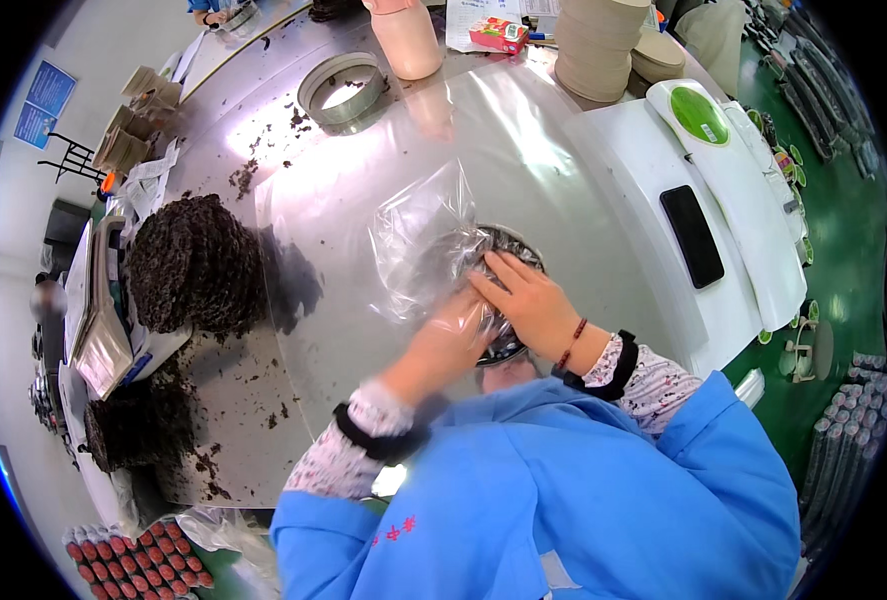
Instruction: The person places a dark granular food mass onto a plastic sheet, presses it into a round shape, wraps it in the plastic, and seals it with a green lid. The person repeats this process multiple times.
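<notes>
In front of me on the table lies a round dark pack (508, 351) with a shiny wrapped surface. A crumpled clear plastic bag (421, 225) spreads from it towards the upper left. My right hand (529, 304) lies on the pack's right side, its fingers reaching over the top and pressing the film. From the lower left, my left hand (447, 341) meets it, blurred, with film across its fingers; its fingertips are partly hidden beside the right hand. Further left stands a tall stack of dark, rough round sheets (194, 266), which look like dried seaweed.
A metal ring (340, 88) and a pink bottle (406, 41) stand at the back. Cardboard discs (593, 49) are stacked at the back right. A black phone (692, 236) lies on white material at right. A second dark stack (139, 424) stands lower left; dark crumbs (244, 178) litter the table.
</notes>
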Demonstrator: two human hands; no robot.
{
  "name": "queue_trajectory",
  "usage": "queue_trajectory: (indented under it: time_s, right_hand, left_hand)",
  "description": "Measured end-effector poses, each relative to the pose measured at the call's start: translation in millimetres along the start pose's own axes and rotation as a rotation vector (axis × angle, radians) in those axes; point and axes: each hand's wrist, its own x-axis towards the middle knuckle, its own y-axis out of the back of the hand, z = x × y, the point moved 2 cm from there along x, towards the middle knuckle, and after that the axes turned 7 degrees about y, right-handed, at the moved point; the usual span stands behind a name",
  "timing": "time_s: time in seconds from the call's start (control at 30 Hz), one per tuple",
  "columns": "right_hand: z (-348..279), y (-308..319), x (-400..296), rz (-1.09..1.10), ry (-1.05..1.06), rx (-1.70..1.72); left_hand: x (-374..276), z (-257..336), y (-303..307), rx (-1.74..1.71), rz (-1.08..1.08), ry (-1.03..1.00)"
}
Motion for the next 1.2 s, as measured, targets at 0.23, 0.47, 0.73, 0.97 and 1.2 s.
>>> queue_trajectory:
  time_s: [0.23, 0.47, 0.73, 0.97, 1.2]
  right_hand:
    - [7.5, -6.1, -2.4, -0.146, -0.038, -0.059]
    - [11.3, -8.5, -6.2, -0.185, -0.09, 0.042]
    - [5.2, 0.1, 0.9, -0.153, -0.204, 0.205]
    - [6.9, -8.1, -2.7, -0.132, -0.126, -0.008]
    - [-1.8, 7.9, -4.8, 0.093, 0.184, 0.025]
  left_hand:
    - [-61.8, -52.7, 41.4, -0.326, -0.078, 0.469]
    - [29.7, -64.3, 90.0, -0.97, -0.215, 0.277]
    - [56.4, -26.4, 48.0, -0.393, -0.419, -0.045]
    - [31.2, -12.0, 5.1, 0.19, -0.056, -0.299]
    - [44.4, -18.9, -0.7, 0.214, 0.04, -0.075]
